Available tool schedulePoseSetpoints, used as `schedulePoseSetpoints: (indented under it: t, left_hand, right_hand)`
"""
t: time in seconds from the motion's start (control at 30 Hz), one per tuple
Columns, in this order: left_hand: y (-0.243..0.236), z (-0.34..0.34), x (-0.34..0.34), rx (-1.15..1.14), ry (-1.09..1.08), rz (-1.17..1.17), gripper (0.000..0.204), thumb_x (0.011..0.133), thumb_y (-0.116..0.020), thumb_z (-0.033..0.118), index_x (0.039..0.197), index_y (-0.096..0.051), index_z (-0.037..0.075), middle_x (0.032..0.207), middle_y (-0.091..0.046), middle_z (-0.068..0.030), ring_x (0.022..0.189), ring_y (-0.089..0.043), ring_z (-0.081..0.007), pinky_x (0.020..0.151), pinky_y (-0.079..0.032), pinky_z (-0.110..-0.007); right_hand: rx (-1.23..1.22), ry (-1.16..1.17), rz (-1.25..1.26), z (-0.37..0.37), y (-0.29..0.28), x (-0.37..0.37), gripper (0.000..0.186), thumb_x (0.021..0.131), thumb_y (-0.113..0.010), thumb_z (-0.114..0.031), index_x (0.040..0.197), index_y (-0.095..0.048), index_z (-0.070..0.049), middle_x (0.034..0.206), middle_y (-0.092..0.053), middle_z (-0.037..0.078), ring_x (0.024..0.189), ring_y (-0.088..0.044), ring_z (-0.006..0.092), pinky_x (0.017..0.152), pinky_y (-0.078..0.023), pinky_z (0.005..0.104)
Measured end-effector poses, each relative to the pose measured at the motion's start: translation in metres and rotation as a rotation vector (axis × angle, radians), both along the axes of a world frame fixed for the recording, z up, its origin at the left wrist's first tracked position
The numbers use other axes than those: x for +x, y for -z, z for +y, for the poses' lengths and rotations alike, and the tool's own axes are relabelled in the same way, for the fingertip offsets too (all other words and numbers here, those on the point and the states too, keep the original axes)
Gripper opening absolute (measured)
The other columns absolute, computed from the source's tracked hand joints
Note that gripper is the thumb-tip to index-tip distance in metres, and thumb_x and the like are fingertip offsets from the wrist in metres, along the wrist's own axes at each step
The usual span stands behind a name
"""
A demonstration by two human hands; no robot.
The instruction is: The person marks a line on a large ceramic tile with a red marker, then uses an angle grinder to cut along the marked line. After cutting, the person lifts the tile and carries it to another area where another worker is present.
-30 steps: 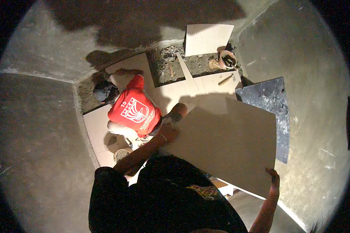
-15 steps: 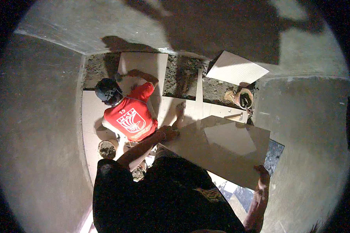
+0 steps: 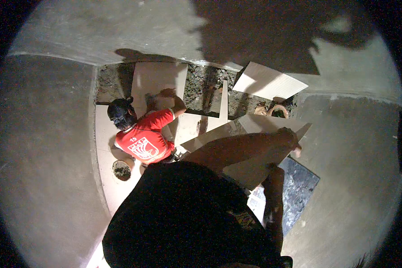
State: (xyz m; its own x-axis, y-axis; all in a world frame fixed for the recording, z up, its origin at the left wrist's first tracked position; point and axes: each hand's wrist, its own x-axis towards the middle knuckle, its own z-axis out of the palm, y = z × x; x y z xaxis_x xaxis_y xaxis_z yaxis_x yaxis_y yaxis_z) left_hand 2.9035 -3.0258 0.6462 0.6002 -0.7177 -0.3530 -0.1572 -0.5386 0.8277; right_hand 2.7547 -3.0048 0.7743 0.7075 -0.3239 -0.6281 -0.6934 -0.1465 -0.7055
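A large beige floor tile [image 3: 248, 173] is held tilted before me. My left arm crosses over its face, and my left hand [image 3: 290, 139] is closed on the far right edge, its thumb side showing. Lower on the right, my right hand [image 3: 273, 172] is closed at the near right edge; its fingers are mostly hidden in shadow. Below the tile lies a dark blue-grey marbled sheet [image 3: 301, 190], with a small white piece [image 3: 256, 204] beside it.
A co-worker in a red shirt [image 3: 143, 143] crouches at left, one arm over a laid tile [image 3: 161, 73]. A mortar bucket [image 3: 122, 170] stands behind them. Rough mortar [image 3: 203, 89], a narrow tile strip [image 3: 224, 100], a leaning tile [image 3: 270, 82] and another bucket [image 3: 279, 110] lie along the back wall.
My left hand has moved from the tile's left side across to its far right edge. The tile has turned and tilted. My right hand has shifted left and nearer its lower corner.
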Motion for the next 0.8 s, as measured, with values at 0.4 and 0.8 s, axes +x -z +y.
schedulePoseSetpoints:
  t: [0.4, 0.8]
  left_hand:
    - [0.116, -0.086, 0.050, 0.188, 0.085, -0.262, 0.023, 0.079, -0.074, 0.022, 0.095, -0.077, 0.006, 0.089, -0.075, -0.0156, 0.084, -0.074, -0.0328, 0.072, -0.060, -0.050]
    - [0.037, -0.024, 0.078, 0.580, 0.378, -0.125, 0.033, 0.087, -0.067, 0.012, 0.120, -0.067, 0.004, 0.099, -0.076, -0.0188, 0.087, -0.077, -0.0390, 0.070, -0.063, -0.054]
  right_hand:
    - [0.491, 0.156, 0.091, -0.097, 0.163, 0.018, 0.042, 0.084, -0.077, -0.021, 0.117, -0.063, 0.001, 0.113, -0.066, 0.023, 0.099, -0.062, 0.0370, 0.083, -0.048, 0.0468]
    - [0.669, 0.190, 0.182, 0.005, 0.225, 0.033, 0.065, 0.080, -0.082, -0.024, 0.133, -0.056, 0.002, 0.130, -0.059, 0.029, 0.120, -0.056, 0.0434, 0.101, -0.044, 0.0531]
